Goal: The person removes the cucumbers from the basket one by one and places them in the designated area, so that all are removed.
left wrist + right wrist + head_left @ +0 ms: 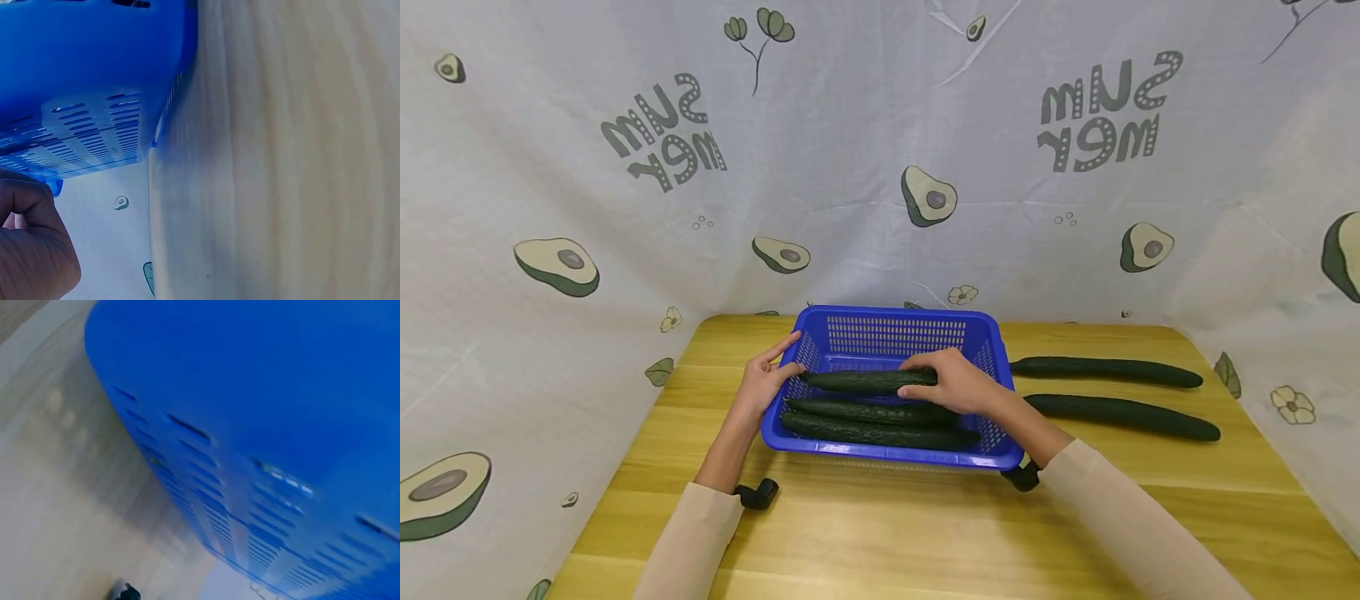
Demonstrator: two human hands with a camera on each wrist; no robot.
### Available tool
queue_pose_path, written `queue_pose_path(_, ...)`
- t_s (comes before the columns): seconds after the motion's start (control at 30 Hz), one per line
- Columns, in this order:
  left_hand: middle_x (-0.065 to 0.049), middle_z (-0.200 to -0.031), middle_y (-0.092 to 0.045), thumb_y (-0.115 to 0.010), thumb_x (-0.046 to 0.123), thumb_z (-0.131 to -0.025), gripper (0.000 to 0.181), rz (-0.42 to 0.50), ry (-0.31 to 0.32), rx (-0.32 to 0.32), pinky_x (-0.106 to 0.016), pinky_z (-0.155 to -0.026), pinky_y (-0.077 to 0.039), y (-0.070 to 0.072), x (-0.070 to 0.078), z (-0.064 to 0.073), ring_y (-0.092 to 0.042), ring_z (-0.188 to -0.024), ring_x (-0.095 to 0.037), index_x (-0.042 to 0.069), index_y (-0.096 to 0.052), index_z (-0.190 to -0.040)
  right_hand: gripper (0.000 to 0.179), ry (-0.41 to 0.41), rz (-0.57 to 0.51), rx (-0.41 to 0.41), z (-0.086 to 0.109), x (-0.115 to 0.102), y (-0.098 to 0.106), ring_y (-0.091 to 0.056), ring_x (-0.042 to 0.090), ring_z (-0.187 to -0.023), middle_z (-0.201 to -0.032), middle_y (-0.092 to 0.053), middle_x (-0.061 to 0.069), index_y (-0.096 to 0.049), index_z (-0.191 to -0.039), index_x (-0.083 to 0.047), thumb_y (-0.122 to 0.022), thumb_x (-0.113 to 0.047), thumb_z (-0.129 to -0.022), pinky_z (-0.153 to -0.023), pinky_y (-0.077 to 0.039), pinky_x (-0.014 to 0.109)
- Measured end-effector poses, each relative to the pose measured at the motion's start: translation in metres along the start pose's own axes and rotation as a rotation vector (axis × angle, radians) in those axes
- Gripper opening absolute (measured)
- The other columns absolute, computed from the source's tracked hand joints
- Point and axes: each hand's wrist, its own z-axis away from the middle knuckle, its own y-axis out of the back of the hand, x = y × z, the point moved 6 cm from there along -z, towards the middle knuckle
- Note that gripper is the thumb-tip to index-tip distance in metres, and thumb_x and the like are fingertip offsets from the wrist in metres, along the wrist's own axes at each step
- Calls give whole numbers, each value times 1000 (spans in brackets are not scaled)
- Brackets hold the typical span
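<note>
A blue plastic basket [891, 456] with slotted walls stands on the table. Two dark green cucumbers, the rear one [865, 410] and the front one [880, 432], lie side by side in its front half. Behind them my right hand [951, 382] grips another cucumber [850, 382] near its right end, thumb in front. My left hand [765, 379] is at the basket's left rim, forefinger and thumb spread; the thumb tip is by that cucumber's left end. The left wrist view shows part of the left hand [34, 244] beside the basket [87, 75]; the right wrist view shows mostly basket wall [250, 394].
Two more cucumbers lie on the wooden table [865, 533] right of the basket, one farther back [1108, 371] and one nearer [1123, 416]. A white curtain [850, 150] with avocado prints hangs behind the table and along its sides.
</note>
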Motion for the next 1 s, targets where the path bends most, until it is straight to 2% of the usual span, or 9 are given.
queue_pose_path(0.17,-26,-133,-66,-68,7,-95,62,-25,-5,0,-42,-79,-64,0,1,1,-77,-92,-20,30,-55,-151,42,-2,-30,92,9,-7,20,-69,23,-116,-126,-74,2,-74,-127,-19,-75,-43,-93,-97,-57,47)
queue_pose_path(0.33,-26,-133,-66,-68,8,-95,62,-44,-21,-2,-50,-88,-61,0,1,2,-77,-99,-24,29,-55,-151,42,11,3,145,22,-16,41,-66,25,-124,-129,-73,1,-73,-129,-20,-75,-42,-94,-104,-54,51)
queue_pose_path(0.43,-27,-130,-67,-68,8,-95,62,-53,-30,-1,-50,-89,-60,0,1,3,-77,-98,-24,29,-54,-151,43,5,31,162,31,-16,53,-63,29,-128,-132,-71,3,-71,-132,-17,-74,-39,-95,-108,-51,55)
queue_pose_path(0.7,-26,-136,-64,-68,7,-95,62,-35,-27,-2,-47,-87,-62,1,2,2,-77,-98,-23,28,-54,-152,47,-73,64,163,60,1,75,-55,37,-135,-141,-64,12,-64,-139,-11,-68,-36,-100,-111,-45,62)
queue_pose_path(1.0,-26,-135,-64,-68,7,-95,62,-41,-36,-17,-47,-87,-62,1,2,1,-77,-96,-20,28,-54,-152,46,-155,77,161,93,21,90,-50,41,-139,-146,-60,15,-60,-143,-13,-63,-36,-103,-112,-40,67)
